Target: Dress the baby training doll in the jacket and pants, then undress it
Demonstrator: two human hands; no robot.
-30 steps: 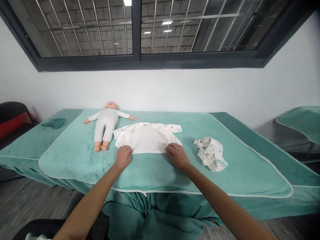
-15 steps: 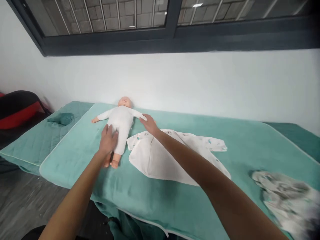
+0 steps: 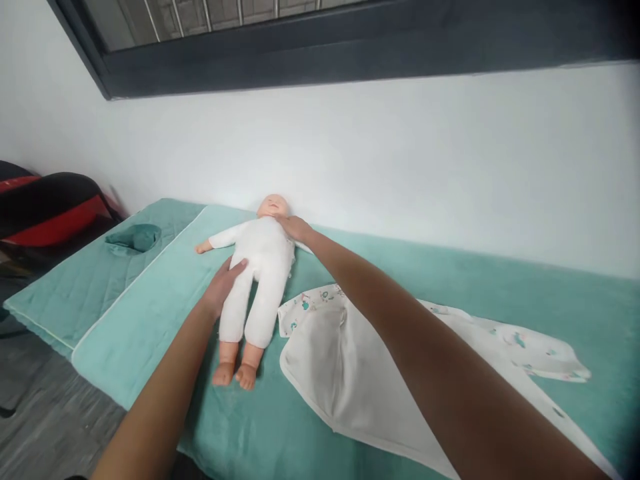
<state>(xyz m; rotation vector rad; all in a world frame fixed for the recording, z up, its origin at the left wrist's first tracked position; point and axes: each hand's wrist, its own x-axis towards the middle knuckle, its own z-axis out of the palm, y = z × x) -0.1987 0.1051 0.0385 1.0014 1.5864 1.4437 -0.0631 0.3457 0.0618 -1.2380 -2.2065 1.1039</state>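
Note:
A baby doll point(image 3: 263, 267) in a white bodysuit lies on its back on the teal mat point(image 3: 165, 293), head toward the wall. My left hand point(image 3: 224, 281) grips the doll's side at the hip, thumb on top and fingers tucked beneath. My right hand point(image 3: 295, 228) reaches across and closes on the doll's shoulder just below the chin. A white baby garment point(image 3: 340, 360) with small printed figures lies spread open on the mat right of the doll, partly hidden by my right forearm.
The mat covers a teal padded table point(image 3: 60, 287) set against a white wall point(image 3: 400, 153) under a dark window frame. A folded teal cloth point(image 3: 134, 237) lies at the far left. A black and red seat point(image 3: 50, 207) stands beyond the table's left end.
Both hands left the garment's hem and moved left to the doll, then took hold of its hip and shoulder. My view swung left and closer; the crumpled cloth at right went out of sight.

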